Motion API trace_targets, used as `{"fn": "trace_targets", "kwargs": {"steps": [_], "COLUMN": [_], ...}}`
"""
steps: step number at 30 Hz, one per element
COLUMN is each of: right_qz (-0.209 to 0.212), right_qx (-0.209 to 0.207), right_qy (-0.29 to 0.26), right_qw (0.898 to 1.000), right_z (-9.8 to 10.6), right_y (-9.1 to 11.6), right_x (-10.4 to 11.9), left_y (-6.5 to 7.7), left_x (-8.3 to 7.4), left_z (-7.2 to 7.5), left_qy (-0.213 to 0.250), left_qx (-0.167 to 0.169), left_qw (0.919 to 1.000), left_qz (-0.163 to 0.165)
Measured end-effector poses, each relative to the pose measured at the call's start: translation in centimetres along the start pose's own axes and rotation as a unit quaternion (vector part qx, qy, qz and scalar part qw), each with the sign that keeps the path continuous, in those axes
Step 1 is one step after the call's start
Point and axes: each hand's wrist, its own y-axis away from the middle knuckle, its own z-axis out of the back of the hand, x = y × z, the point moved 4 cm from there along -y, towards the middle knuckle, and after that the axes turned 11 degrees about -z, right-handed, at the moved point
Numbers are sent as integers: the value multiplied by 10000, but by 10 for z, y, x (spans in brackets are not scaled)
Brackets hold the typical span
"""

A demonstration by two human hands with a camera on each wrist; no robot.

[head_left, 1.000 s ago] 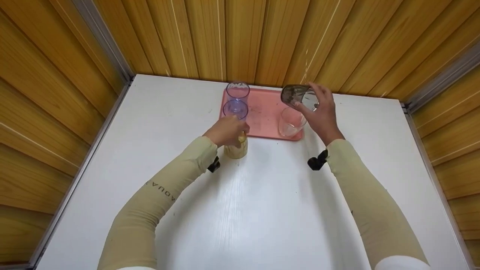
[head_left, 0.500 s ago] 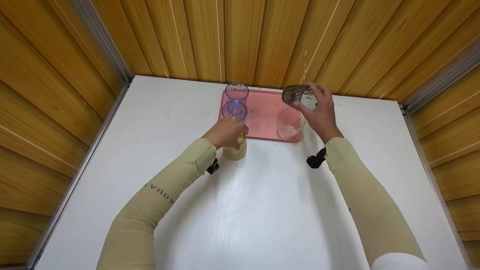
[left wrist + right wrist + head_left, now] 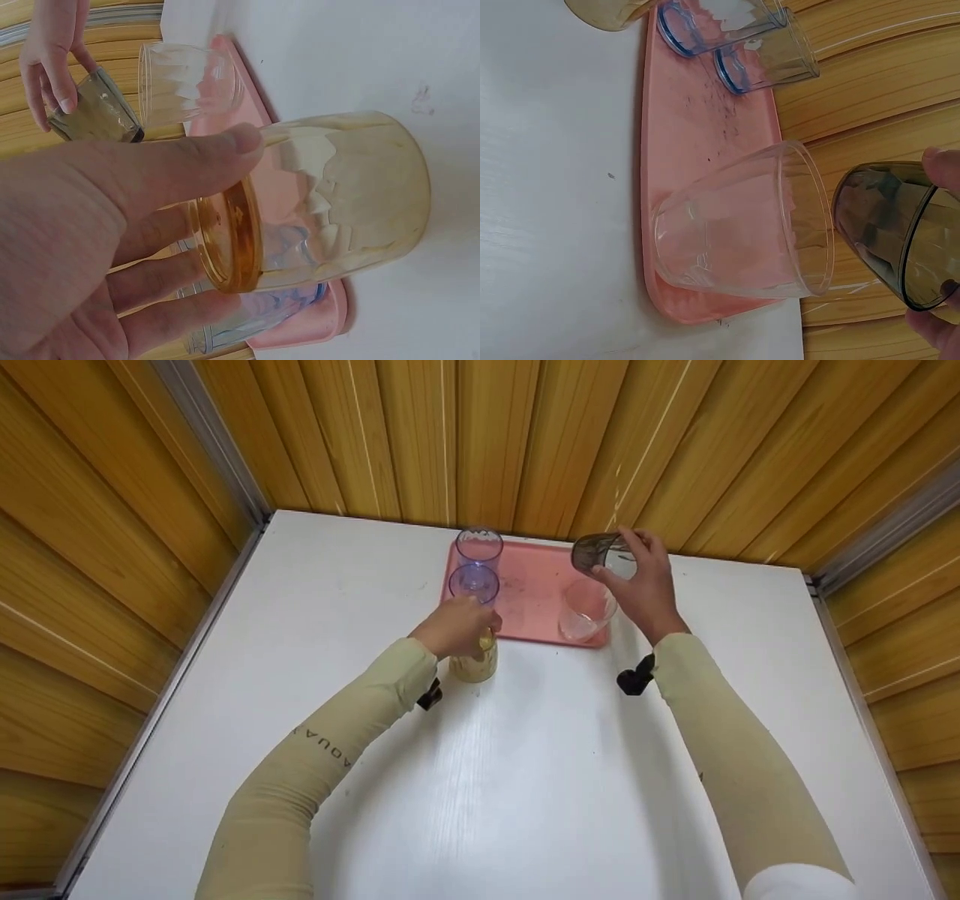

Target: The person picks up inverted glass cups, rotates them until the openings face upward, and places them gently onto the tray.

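My left hand [image 3: 457,626] grips a pale amber glass [image 3: 337,199] at its thick, darker amber end. This glass is in front of the pink tray's near left edge, its thick end up; whether it touches the table I cannot tell. With fingertips and thumb, my right hand [image 3: 649,585] holds a smoky grey glass [image 3: 885,217], tilted, in the air over the tray's right end. A clear glass [image 3: 735,225] stands upright on the tray just below it. Two bluish glasses, a nearer one [image 3: 474,583] and a farther one [image 3: 480,546], stand at the tray's left end.
The pink tray [image 3: 532,585] lies at the back of the white table [image 3: 540,780], close to the wood-panelled wall [image 3: 487,442]. Metal frame strips [image 3: 217,442] run up the corners. Bare tray surface shows between the bluish glasses and the clear one.
Both hands keep their holds on the amber and grey glasses, almost still. The view has shifted slightly; the glasses on the tray have not moved.
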Motion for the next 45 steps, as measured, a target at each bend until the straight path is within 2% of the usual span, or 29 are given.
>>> {"fn": "trace_targets", "kwargs": {"steps": [13,22,30,45], "right_qz": [31,34,-2,18], "right_qx": [149,235,292,330], "right_qy": [182,400,483,685], "right_qw": [9997,9989,9984,9971], "right_z": [-3,-5,-8,-15], "right_y": [-8,-12,-14,-20], "right_x": [5,8,9,7], "left_y": [0,1,0,-2], "left_x": [1,1,0,0], "left_z": [0,0,1,0], "left_qy": [-149,-159,-230,-429], "left_qx": [-10,61,-22,67], "left_qw": [9998,9998,9996,9987], "left_qz": [-115,-49,-189,-275]}}
